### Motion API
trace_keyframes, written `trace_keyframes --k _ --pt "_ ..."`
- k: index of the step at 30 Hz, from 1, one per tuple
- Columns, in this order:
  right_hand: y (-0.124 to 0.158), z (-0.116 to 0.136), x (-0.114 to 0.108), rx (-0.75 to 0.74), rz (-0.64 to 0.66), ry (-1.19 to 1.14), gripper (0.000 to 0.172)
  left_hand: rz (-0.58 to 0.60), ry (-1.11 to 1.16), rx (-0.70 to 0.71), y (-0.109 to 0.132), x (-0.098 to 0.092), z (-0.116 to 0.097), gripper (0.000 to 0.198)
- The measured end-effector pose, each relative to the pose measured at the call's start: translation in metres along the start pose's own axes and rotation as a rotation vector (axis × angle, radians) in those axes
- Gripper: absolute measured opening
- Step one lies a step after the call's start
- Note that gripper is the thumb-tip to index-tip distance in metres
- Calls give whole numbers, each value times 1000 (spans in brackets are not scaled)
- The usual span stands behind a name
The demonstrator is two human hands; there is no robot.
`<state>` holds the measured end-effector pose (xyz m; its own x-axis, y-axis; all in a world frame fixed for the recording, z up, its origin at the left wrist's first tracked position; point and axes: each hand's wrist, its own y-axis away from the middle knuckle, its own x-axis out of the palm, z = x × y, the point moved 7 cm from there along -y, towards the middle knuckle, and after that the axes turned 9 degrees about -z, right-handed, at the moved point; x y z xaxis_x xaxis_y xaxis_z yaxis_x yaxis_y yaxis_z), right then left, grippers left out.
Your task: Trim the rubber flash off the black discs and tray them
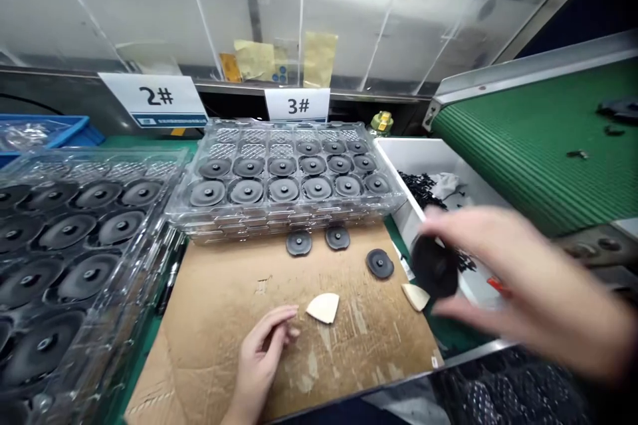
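My right hand, smeared by motion, grips a black round disc by its edges between thumb and fingers. The disc is upright, at the right edge of a cardboard sheet. Over the sheet rests my left hand, its fingers loosely bent and apart, with nothing visible in them. Just right of its fingertips lies a cream-coloured wedge; a second wedge is below the held disc. Three more black discs, each with a small central hub, lie farther back: one disc, another disc and a third disc.
Behind the cardboard stands a stack of clear trays with black discs in several pockets. Another clear tray of discs is at left. A white bin with small black parts stands at right, beside a green conveyor belt.
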<state>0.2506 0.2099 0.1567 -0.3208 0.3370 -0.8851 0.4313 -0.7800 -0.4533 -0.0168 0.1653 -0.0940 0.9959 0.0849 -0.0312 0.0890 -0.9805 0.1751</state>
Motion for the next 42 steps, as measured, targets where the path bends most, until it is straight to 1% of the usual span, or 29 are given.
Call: trace_keyframes --k 1,2,3,4,5,6,7,9,11,12,13,15,16,17,19,21,23,25,28,31,33,34,35,37,38,39,40,41,42 --pt "17 38 34 -129 129 -112 61 43 75 -52 7 6 1 29" --pt "33 67 63 -175 215 -212 65 104 177 -116 15 14 3 41" --pt "47 87 88 -147 236 -310 71 182 332 -207 24 24 4 58" --pt "58 100 110 -78 234 -389 78 255 466 -296 34 33 5 71" --pt "68 112 128 -32 219 -472 82 303 567 -372 43 38 5 79" --pt "75 121 142 7 200 -551 85 324 631 -430 50 41 6 81" --pt "81 126 154 63 186 -611 87 319 642 -466 55 40 7 79" --pt "89 133 168 171 185 -682 89 264 629 -514 58 32 9 71" --pt "92 137 174 231 227 -677 90 215 643 -601 58 23 10 67" --pt "92 136 175 242 244 -649 86 194 667 -652 58 19 10 66" --pt "92 132 175 257 246 -603 79 171 703 -694 57 16 9 65" --pt "92 114 178 329 219 -472 58 124 795 -727 54 10 3 60" --pt "93 102 183 377 198 -405 50 106 841 -716 51 8 -2 57" --pt "94 91 189 414 179 -354 45 90 880 -694 48 7 -6 54" --pt "93 75 207 440 170 -319 42 55 927 -646 42 3 -14 49" --pt "89 65 225 446 162 -352 36 18 942 -610 39 1 -20 48" --pt "82 63 234 457 148 -405 31 -4 950 -587 38 0 -23 49" --pt "77 68 232 471 132 -464 28 -7 961 -565 38 0 -27 49" --pt "79 84 220 501 115 -548 32 -25 967 -548 40 0 -29 45" --pt "88 98 214 495 157 -639 31 -33 954 -552 41 0 -30 42" --pt "87 99 209 498 189 -677 27 -33 932 -549 39 2 -31 42" --pt "84 97 203 517 185 -688 26 -31 919 -548 39 4 -32 42" --pt "78 94 195 545 159 -702 26 -27 904 -544 38 7 -33 44" --pt "61 93 170 587 58 -754 28 -21 863 -531 38 13 -36 49" --pt "51 96 154 569 -8 -785 30 -13 837 -537 39 17 -37 52" --pt "41 103 139 509 -46 -811 32 -2 807 -555 41 21 -37 55" --pt "33 113 126 426 -49 -838 33 9 778 -577 43 25 -37 57" --pt "27 123 119 350 -4 -857 34 19 752 -601 45 29 -36 60" --pt "24 132 115 289 73 -870 33 20 730 -615 46 31 -37 61"
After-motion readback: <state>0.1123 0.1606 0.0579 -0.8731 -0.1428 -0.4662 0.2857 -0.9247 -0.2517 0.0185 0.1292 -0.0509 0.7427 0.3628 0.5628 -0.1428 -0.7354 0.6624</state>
